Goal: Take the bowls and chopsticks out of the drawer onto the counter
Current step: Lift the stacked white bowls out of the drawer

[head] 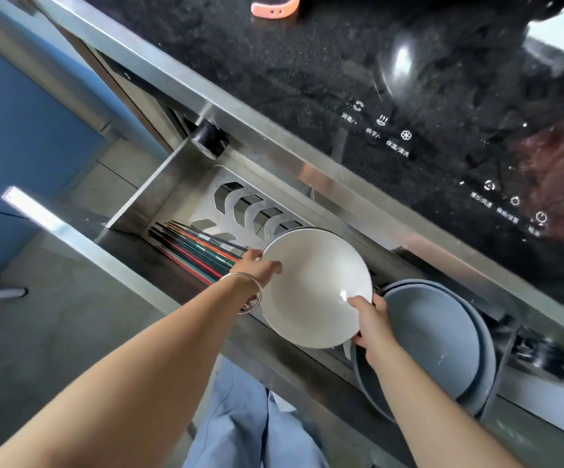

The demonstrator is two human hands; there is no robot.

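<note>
A white bowl (314,285) is held over the open steel drawer (145,204). My left hand (257,268), a silver bangle on its wrist, grips the bowl's left rim. My right hand (371,319) grips its lower right rim. Two grey bowls (442,336), nested, stand on edge in the drawer just right of the white one. A bundle of coloured chopsticks (192,248) lies in the drawer's left part, beside my left hand. The black counter (273,62) runs above the drawer.
A glossy black control panel with white icons (442,170) lies between drawer and counter. An orange band (273,8) sits on the counter at the top. A slotted metal rack (246,211) lines the drawer's back. Blue cabinet doors (20,130) are at left.
</note>
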